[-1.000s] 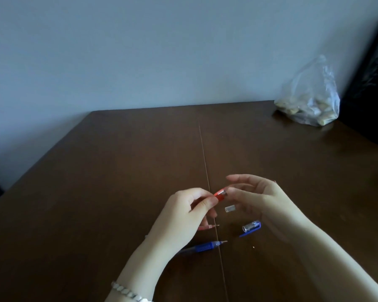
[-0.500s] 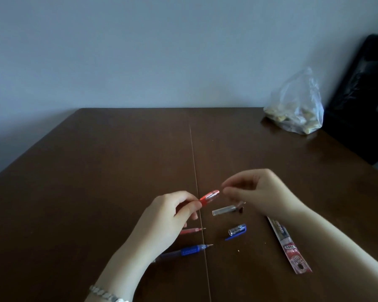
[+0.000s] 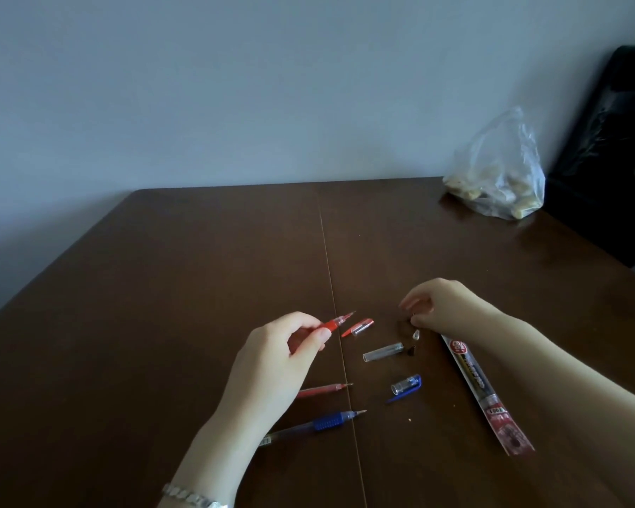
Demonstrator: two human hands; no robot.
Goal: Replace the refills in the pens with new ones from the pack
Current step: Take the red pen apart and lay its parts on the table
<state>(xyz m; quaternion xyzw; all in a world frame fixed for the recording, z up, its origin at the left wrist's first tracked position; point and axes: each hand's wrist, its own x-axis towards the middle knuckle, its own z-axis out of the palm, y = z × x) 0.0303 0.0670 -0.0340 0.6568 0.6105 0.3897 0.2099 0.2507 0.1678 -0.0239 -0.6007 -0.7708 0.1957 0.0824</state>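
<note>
My left hand (image 3: 275, 364) grips a red pen (image 3: 336, 322), tip pointing up and right, uncapped. Its red cap (image 3: 358, 327) lies just right of the tip on the brown table (image 3: 198, 287). My right hand (image 3: 444, 306) hovers over small dark pen parts (image 3: 404, 326), fingers curled and pinched; what it holds, if anything, is too small to tell. A clear tip cone (image 3: 415, 334), a clear barrel piece (image 3: 382, 352) and a small dark piece (image 3: 412, 350) lie below it. The refill pack (image 3: 482, 388) lies under my right wrist. A red refill (image 3: 323, 389), a blue pen (image 3: 319, 422) and a blue cap (image 3: 406, 386) lie nearer me.
A clear plastic bag (image 3: 499, 174) with pale lumps sits at the table's far right corner. A dark chair (image 3: 609, 159) stands beyond the right edge. A seam (image 3: 327, 258) runs down the table's middle. A wall is behind.
The red cap came off the pen and now lies on the table. My right hand moved right to the small parts. The refill pack has come into view.
</note>
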